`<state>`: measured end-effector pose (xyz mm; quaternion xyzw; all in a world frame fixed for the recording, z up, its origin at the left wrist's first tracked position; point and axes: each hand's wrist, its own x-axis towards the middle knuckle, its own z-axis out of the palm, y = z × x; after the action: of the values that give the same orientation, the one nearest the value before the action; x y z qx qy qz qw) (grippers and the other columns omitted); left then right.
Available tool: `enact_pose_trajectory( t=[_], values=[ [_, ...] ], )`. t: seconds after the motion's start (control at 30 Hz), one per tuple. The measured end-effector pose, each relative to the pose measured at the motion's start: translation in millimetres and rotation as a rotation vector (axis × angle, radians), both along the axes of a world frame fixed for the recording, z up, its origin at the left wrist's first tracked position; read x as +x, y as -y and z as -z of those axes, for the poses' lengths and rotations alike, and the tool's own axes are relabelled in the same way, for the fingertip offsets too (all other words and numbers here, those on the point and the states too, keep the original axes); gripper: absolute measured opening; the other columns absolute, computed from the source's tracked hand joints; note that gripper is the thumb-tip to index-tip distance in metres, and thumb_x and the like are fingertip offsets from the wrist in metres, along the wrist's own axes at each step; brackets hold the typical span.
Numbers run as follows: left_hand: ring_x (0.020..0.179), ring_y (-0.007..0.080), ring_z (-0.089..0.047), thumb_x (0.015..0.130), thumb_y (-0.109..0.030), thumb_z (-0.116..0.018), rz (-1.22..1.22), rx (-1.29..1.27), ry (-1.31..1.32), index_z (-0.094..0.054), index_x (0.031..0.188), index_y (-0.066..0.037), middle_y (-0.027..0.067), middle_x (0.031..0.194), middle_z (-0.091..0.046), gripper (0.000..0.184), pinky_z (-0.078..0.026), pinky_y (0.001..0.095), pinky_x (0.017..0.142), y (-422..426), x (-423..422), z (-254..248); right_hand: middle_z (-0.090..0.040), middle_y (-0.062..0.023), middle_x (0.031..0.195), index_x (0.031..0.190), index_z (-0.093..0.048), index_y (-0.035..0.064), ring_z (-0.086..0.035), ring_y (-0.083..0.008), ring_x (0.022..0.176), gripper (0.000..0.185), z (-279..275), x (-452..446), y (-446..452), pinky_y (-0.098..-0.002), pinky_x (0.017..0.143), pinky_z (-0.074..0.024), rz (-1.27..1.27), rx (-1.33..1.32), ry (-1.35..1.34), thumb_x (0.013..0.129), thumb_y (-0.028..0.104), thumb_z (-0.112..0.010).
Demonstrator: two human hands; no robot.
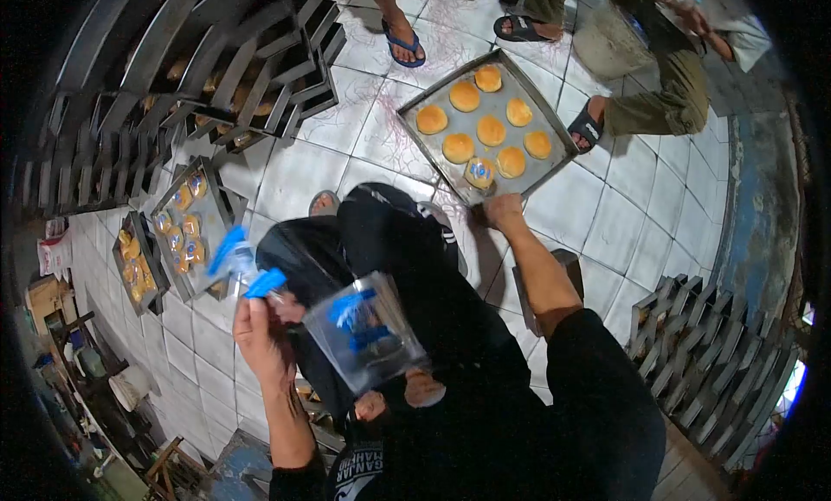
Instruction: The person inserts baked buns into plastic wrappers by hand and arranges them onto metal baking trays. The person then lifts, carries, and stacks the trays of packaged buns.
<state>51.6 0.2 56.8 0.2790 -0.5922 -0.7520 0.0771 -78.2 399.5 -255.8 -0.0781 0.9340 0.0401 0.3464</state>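
Observation:
My left hand (264, 337) is closed on a clear plastic bag with blue print (262, 283), raised over the left side of my lap; the bag is partly blurred. A stack of similar clear bags (389, 328) lies on my dark-clothed lap. At the near edge of a metal baking tray (541, 183), my right hand (504, 212) is closed with its fingers at the rim. Several golden round buns (491, 131) sit on that tray. One bun in a blue-printed bag (479, 172) lies closest to my right hand.
Two trays at left hold packaged buns (192, 227) and other bread (134, 267). Stacked metal trays stand at upper left (251, 77) and lower right (710, 354). Beyond the baking tray are other people's sandalled feet (403, 44) and a bucket (610, 42). White tiles (303, 176) cover the floor.

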Motion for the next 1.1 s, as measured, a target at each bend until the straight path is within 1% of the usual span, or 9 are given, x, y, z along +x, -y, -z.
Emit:
enact_pose_trajectory(
  t=[0.13,0.17,0.47,0.53,0.57,0.6,0.67,0.97,1.1],
  values=[
    [0.064,0.0154,-0.06,0.104,-0.028,-0.055,-0.103,-0.206,0.078,-0.057,0.099,-0.003,0.0069,0.078,-0.062,0.026,-0.05,0.0283,0.059,4.8,-25.3,32.3,-0.073,-0.0182,0.093,0.095,-0.071,0.0068,-0.07,-0.0332,0.083,0.03,138.0,-33.7,-50.2,-0.0444,0.074,-0.053,-0.157,-0.567,0.156,0.091,0.035,-0.061],
    [0.061,0.0164,-0.06,0.104,-0.029,-0.055,-0.117,-0.22,0.087,-0.056,0.097,-0.002,0.0079,0.076,-0.061,0.028,-0.051,0.0296,0.059,8.9,-22.8,41.6,-0.071,-0.0181,0.088,0.094,-0.068,0.0041,-0.069,-0.0358,0.081,0.03,73.6,-55.1,-31.9,-0.0432,0.073,-0.0529,0.441,-0.723,0.311,0.09,0.033,-0.062],
    [0.051,0.0114,-0.049,0.105,-0.029,-0.051,-0.298,-0.382,0.249,-0.053,0.099,-0.004,0.0055,0.067,-0.053,0.026,-0.04,0.0238,0.045,-5.1,-41.8,39.2,-0.067,-0.0272,0.107,0.106,-0.067,-0.0001,-0.065,-0.0422,0.099,0.035,132.5,-205.2,4.0,-0.0479,0.088,-0.0508,0.589,-0.702,-0.335,0.086,0.029,-0.066],
    [0.059,0.0069,-0.053,0.104,-0.027,-0.054,-0.221,-0.426,0.234,-0.057,0.108,-0.006,0.0057,0.083,-0.062,0.022,-0.037,0.0183,0.045,11.6,-25.1,43.4,-0.068,-0.027,0.106,0.112,-0.065,-0.0003,-0.065,-0.0422,0.099,0.037,158.6,-236.9,-0.9,-0.0464,0.088,-0.0511,0.624,-0.669,-0.499,0.086,0.027,-0.066],
    [0.078,0.0274,-0.061,0.096,-0.024,-0.062,0.005,-0.208,0.271,-0.059,0.124,-0.005,0.0163,0.116,-0.062,0.034,-0.051,0.0406,0.071,53.7,11.7,39.6,-0.068,-0.026,0.105,0.115,-0.065,0.0005,-0.066,-0.0415,0.098,0.038,176.7,-252.6,-9.5,-0.0447,0.086,-0.0517,0.671,-0.626,-0.643,0.087,0.026,-0.066],
    [0.057,0.0204,-0.049,0.1,-0.022,-0.058,-0.099,-0.392,0.314,-0.056,0.121,-0.001,0.0171,0.096,-0.062,0.03,-0.045,0.033,0.051,34.5,-4.8,38.7,-0.069,-0.025,0.103,0.119,-0.064,0.0014,-0.067,-0.0408,0.096,0.04,192.1,-265.9,-17.3,-0.0431,0.085,-0.0523,0.713,-0.581,-0.79,0.087,0.025,-0.066],
    [0.062,0.0246,-0.056,0.098,-0.018,-0.06,0.163,-0.847,0.139,-0.058,0.111,-0.001,0.0172,0.084,-0.064,0.021,-0.052,0.0372,0.057,46.5,4.9,43.8,-0.069,-0.0242,0.106,0.122,-0.061,-0.0013,-0.067,-0.0373,0.097,0.043,200.1,-288.1,-28.3,-0.0418,0.084,-0.0519,0.902,-0.571,-0.792,0.087,0.024,-0.066],
    [0.061,0.0241,-0.056,0.099,-0.021,-0.057,-0.204,-0.465,0.383,-0.058,0.107,0.0,0.0171,0.083,-0.064,0.022,-0.051,0.0356,0.057,27.2,-35.6,45.1,-0.064,-0.0098,0.096,0.117,-0.058,0.0004,-0.062,-0.0261,0.086,0.032,226.5,-333.2,-43.7,-0.0449,0.073,-0.051,1.694,-1.3,-0.792,0.094,0.022,-0.058],
    [0.061,0.0238,-0.057,0.1,-0.022,-0.056,-0.22,-0.428,0.402,-0.058,0.106,0.0,0.017,0.082,-0.064,0.023,-0.05,0.0349,0.056,32.9,-38.0,47.2,-0.065,-0.0195,0.097,0.095,-0.062,-0.0037,-0.064,-0.032,0.085,0.031,224.8,-288.3,-33.9,-0.0451,0.076,-0.0515,1.261,-0.42,-0.9,0.094,0.027,-0.058]
  ],
)
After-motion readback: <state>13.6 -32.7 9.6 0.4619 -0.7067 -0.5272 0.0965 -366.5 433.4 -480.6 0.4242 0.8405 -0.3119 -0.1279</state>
